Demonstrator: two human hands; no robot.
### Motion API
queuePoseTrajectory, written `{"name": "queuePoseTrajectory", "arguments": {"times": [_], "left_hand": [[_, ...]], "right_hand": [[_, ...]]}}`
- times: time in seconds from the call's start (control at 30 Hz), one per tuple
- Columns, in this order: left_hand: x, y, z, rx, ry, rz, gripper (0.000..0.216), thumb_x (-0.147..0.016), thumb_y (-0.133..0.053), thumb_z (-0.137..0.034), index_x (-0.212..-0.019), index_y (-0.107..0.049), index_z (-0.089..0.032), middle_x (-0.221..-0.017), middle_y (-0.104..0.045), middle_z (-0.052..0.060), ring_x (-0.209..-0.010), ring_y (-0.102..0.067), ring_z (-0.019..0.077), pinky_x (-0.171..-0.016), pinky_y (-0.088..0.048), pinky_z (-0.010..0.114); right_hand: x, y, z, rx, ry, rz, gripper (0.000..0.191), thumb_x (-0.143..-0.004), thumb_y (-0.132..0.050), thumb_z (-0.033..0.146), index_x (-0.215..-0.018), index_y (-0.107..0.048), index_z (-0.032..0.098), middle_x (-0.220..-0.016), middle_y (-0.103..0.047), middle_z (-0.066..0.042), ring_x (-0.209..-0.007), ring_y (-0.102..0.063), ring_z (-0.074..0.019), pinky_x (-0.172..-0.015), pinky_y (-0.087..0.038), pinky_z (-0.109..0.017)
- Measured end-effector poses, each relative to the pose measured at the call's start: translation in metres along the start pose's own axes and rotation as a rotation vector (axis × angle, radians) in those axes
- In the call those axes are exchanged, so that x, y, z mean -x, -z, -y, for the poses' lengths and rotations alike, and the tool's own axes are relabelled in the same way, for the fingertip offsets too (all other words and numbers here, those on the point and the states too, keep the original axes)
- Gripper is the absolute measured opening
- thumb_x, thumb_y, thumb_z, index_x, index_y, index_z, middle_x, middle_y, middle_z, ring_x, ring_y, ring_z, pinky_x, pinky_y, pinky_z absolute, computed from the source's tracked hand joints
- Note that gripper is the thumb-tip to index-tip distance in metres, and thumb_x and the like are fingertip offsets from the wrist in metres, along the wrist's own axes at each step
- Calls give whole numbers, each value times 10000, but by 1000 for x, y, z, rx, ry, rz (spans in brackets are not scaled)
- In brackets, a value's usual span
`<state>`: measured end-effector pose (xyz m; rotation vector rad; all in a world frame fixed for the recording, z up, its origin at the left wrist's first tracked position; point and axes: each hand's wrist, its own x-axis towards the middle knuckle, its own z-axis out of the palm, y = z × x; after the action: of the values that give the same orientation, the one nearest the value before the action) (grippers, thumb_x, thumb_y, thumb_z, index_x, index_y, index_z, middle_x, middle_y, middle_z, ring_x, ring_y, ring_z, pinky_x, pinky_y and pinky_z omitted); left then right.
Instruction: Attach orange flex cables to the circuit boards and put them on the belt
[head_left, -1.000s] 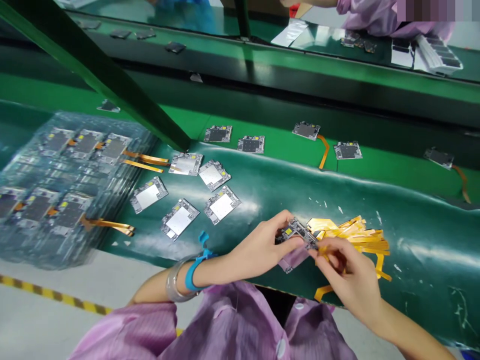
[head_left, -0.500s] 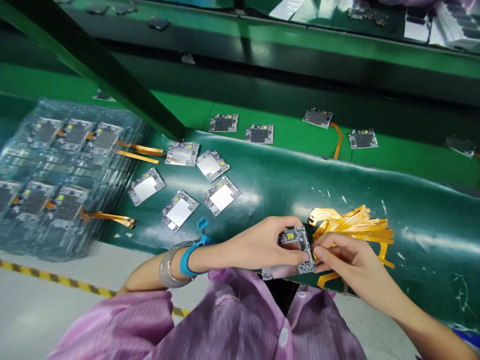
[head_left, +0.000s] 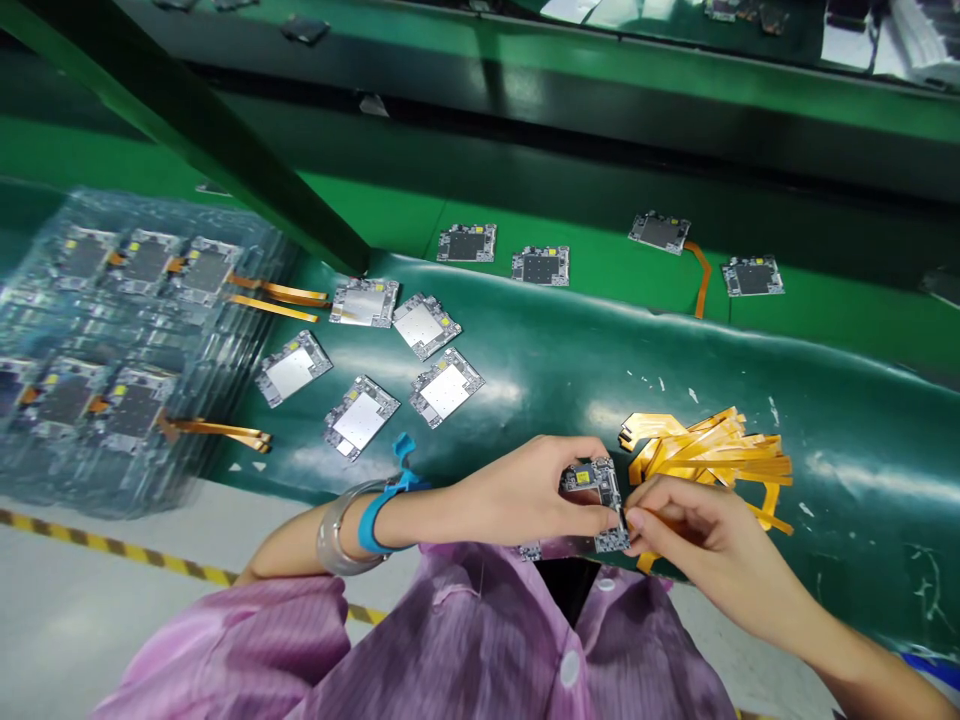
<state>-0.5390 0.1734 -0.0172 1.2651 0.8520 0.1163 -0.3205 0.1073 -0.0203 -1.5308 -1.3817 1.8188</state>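
Observation:
My left hand grips a small circuit board by its edges, just above the near edge of the dark green mat. My right hand pinches at the board's right edge, fingers closed on an orange flex strip whose end shows below the hand. A pile of orange flex strips lies on the mat right behind my right hand. A blue wrist strap and a metal bangle sit on my left wrist.
Several loose boards with silver shields lie on the mat to the left. Clear plastic trays with boards and strips stand at far left. More boards lie on the green belt behind. A green diagonal beam crosses upper left.
The board has turned more upright in my left hand and moved nearer my body. My right hand shifted down to the board's right edge. The view tilted down slightly.

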Motion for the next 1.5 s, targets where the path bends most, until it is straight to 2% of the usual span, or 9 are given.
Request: {"name": "queuePoseTrajectory", "arguments": {"times": [0.2, 0.4, 0.57, 0.7, 0.93, 1.07, 1.2, 1.37, 1.5], "left_hand": [[-1, 2, -5, -20, -2, -1, 313, -841, -689, -464, -828, -559, -180, -725, -535, -47, -634, -447, 104, -556, -361, 223], [-2, 4, -4, -22, 2, 1, 185, -834, -661, -305, -797, -521, -189, -683, -490, -71, -627, -430, 97, -552, -347, 211], [-1, 5, -7, -55, 8, 10, 138, -827, -647, -275, -818, -540, -189, -689, -488, -72, -634, -429, 97, -550, -350, 206], [0, 6, -8, -58, 7, 39, 124, -842, -636, -278, -829, -552, -186, -696, -503, -69, -631, -432, 94, -544, -353, 203], [-1, 6, -5, 2, 14, 43, 226, -822, -694, -371, -811, -581, -176, -721, -538, -51, -642, -454, 100, -549, -351, 213], [-5, 4, -3, -12, 5, 3, 309, -801, -717, -395, -703, -530, -170, -637, -450, -68, -589, -376, 87, -506, -281, 221], [-8, 7, -1, -85, -5, -46, 424, -799, -721, -472, -643, -464, -173, -609, -369, -70, -583, -326, 87, -494, -227, 231], [-7, 12, -2, -95, -3, -36, 499, -887, -606, -561, -634, -411, -178, -620, -293, -65, -572, -271, 91, -495, -198, 255], [-1, 15, -4, -145, 1, -119, 502, -956, -475, -601, -682, -439, -183, -629, -308, -60, -580, -303, 103, -521, -239, 264]], "right_hand": [[3, -6, -1, -127, -1, -55, 260, -919, -667, 422, -797, -671, 192, -792, -669, -8, -688, -685, -109, -664, -580, -187], [0, -13, -2, -237, -6, -65, 292, -907, -683, 431, -759, -663, 179, -760, -630, 0, -667, -650, -97, -715, -633, -214], [1, -13, -3, -196, 25, -93, 268, -912, -683, 400, -765, -655, 178, -798, -649, -8, -650, -655, -92, -678, -621, -189], [3, -9, -4, -113, 25, -31, 232, -938, -654, 373, -807, -659, 181, -806, -664, -14, -682, -683, -102, -653, -594, -175], [1, -11, 2, -169, 24, -54, 271, -925, -665, 401, -771, -664, 178, -755, -639, -2, -663, -656, -96, -677, -617, -184], [-1, -12, 0, -203, -6, -62, 277, -921, -660, 444, -822, -698, 188, -824, -645, -16, -722, -661, -120, -752, -649, -246], [-2, -12, -2, -231, -32, -36, 339, -935, -611, 519, -872, -714, 202, -880, -663, -36, -841, -719, -182, -782, -654, -287], [-2, -8, 2, -274, -42, -18, 429, -977, -507, 573, -927, -731, 211, -923, -695, -46, -863, -729, -179, -837, -639, -310], [-20, -7, 5, -245, -45, -3, 303, -885, -695, 490, -1021, -697, 220, -929, -702, -21, -892, -702, -163, -861, -623, -319]]}}
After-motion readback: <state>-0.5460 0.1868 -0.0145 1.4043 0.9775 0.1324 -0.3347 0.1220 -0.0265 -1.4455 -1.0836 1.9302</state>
